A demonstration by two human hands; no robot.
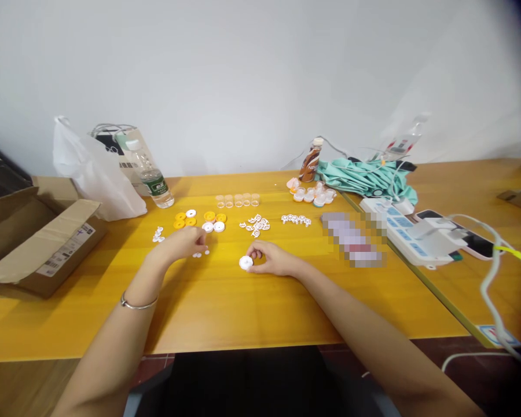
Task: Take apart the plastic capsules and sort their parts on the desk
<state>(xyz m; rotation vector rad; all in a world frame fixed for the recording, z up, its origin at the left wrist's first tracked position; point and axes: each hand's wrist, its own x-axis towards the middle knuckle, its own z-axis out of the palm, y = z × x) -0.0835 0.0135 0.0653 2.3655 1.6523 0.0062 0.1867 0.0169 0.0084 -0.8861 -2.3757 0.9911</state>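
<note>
A: Where is the right hand [272, 259]?

B: Resting on the yellow table [243, 313], fingers pinched on a small white round cap [245, 262] that sits on the tabletop.

A: And the left hand [186, 242]?

B: Apart from the right, curled palm-down over a few tiny white pieces [197, 254]. Whether it grips any, I cannot tell. A bracelet [138, 303] rings that wrist.

A: What lies beyond?

B: Orange and white discs [200, 220], a row of clear cups [238, 200], white clips [256, 225]. A cardboard box [35, 243] stands far left, a power strip [410, 234] right.
</note>
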